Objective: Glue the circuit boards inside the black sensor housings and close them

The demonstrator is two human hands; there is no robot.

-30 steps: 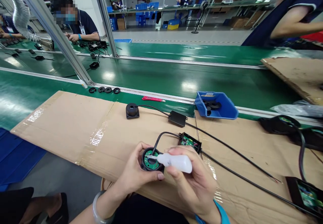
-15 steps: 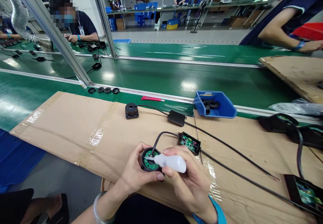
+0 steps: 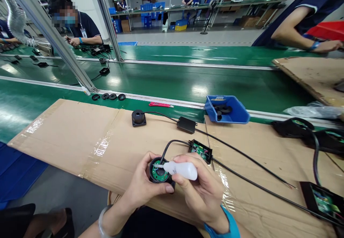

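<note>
My left hand (image 3: 146,179) grips a round black housing (image 3: 151,176) with its thumb and fingers around the rim. Inside it lies a green ring-shaped circuit board (image 3: 162,175). My right hand (image 3: 202,184) is closed around a white squeeze bottle (image 3: 184,170), tilted so its thin nozzle points left over the board. Whether the tip touches the board I cannot tell. A black cable runs from the housing to an open black box (image 3: 200,151) with a green board inside. Behind it lie a closed black box (image 3: 186,125) and a finished-looking black round part (image 3: 138,118), joined by a cable.
Cardboard (image 3: 80,130) covers the bench. A blue bin (image 3: 227,110) with black parts, a red utility knife (image 3: 160,104) and several black rings (image 3: 109,97) lie along the back. Another open box (image 3: 322,200) sits at right. Co-workers are across the green belt (image 3: 161,77).
The bottle's nozzle has shifted slightly up and along the ring board. Both hands keep their holds. The whole view has moved a little.
</note>
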